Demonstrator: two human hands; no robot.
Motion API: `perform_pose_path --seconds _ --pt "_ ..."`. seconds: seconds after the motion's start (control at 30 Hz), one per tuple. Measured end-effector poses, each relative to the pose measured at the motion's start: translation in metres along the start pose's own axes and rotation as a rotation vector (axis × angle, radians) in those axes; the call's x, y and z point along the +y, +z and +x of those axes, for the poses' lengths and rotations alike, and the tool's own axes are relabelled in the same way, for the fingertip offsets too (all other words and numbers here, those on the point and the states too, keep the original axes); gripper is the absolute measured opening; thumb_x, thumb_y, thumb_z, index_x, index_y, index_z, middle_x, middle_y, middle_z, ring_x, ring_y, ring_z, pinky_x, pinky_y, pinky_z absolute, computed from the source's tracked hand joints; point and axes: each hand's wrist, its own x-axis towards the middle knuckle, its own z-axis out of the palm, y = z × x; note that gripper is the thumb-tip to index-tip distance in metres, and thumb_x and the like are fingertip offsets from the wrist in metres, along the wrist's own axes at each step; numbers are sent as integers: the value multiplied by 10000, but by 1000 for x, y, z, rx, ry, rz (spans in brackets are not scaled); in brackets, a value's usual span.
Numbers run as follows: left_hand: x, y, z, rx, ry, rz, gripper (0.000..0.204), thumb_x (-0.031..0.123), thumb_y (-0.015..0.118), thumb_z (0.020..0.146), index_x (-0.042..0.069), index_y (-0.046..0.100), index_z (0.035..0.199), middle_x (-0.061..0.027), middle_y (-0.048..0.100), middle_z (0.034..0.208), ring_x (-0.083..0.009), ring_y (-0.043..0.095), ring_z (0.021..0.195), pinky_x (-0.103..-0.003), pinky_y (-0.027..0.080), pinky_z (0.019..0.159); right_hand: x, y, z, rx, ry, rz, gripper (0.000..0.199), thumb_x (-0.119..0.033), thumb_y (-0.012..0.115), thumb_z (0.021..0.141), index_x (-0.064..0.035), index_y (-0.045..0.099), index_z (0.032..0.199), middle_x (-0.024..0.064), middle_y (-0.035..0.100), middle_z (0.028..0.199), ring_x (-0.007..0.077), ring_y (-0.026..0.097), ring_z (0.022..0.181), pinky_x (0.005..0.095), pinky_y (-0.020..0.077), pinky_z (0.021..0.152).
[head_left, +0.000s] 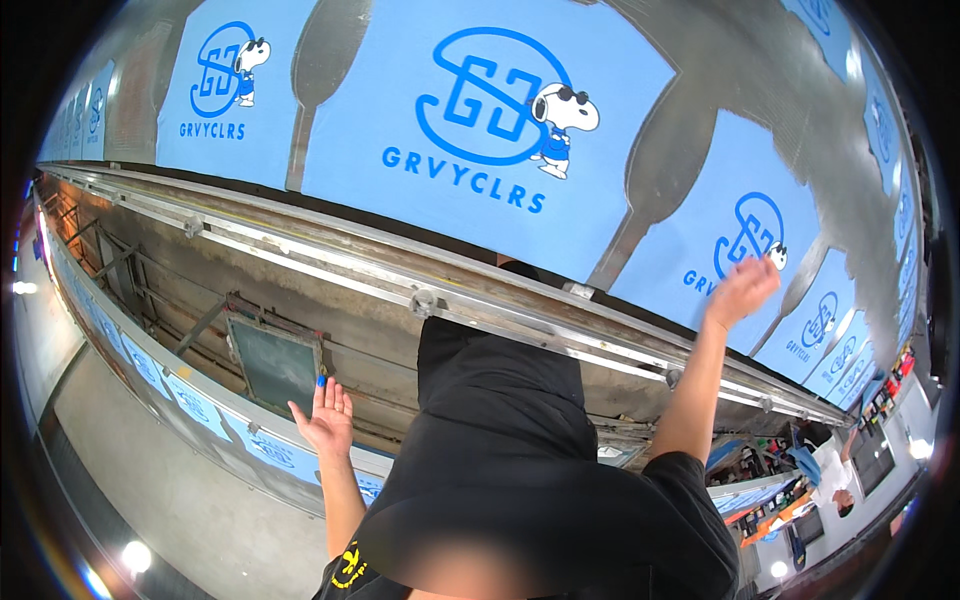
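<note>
My right hand is over a light-blue fabric panel on the long table, its loosely bent fingers covering part of the print. I cannot tell whether it touches the cloth. Nothing shows in it. My left hand hangs away from the table, palm showing and fingers stretched out, with a blue covering on one fingertip. Nearest the middle lies a larger light-blue panel, printed with a blue emblem, lettering and a white cartoon dog in sunglasses.
More printed panels lie along the grey tabletop. A metal rail runs along its edge. Behind me stands another long table with printed panels. A dark framed screen sits below it. Another person stands far right.
</note>
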Motion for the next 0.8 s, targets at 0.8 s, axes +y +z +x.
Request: perform_pose_path --seconds 0.8 --pt "236 -198 152 138 -90 -208 930 828 525 886 29 532 1361 -172 627 1326 -320 621 1127 -466 504 1012 -368 463 -298 -330 10 536 180 -131 409 1067 22 470 1139 117 652 874 206 698 724 329 582 711"
